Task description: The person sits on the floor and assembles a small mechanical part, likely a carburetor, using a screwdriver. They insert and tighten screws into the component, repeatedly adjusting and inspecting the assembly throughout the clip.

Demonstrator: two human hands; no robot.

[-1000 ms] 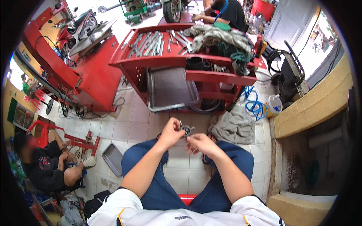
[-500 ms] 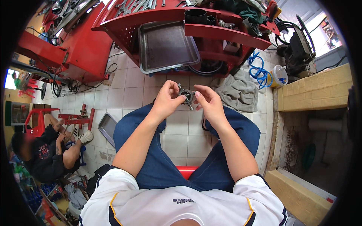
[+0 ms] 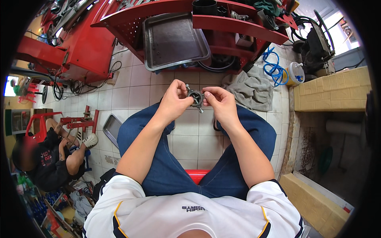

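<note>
Seated on red stool point(image 3: 197, 174), knees apart, forearms stretched forward so work sits over tiled floor point(image 3: 139, 93) between the legs. Small round metal part with protruding studs point(image 3: 195, 98) held up in mid-air between both hands, level with the knees, close to the eyes for inspection or fitting, likely. Left hand point(image 3: 176, 100) wrapped on the part's left side, thumb and fingers pinching its rim. Right hand point(image 3: 220, 104) on the right side, fingertips pressed together on the rim, thumb on top; looks like steadying versus turning, cannot tell which. Empty steel tray point(image 3: 173, 39) on lower shelf of red tool cart point(image 3: 238, 23) straight ahead, within reach. Grey rag point(image 3: 252, 89) on floor just right of hands, blue coiled hose point(image 3: 274, 67) behind it. Second tray point(image 3: 111, 127) on floor at left; another person point(image 3: 51, 158) sitting far left, apart.
</note>
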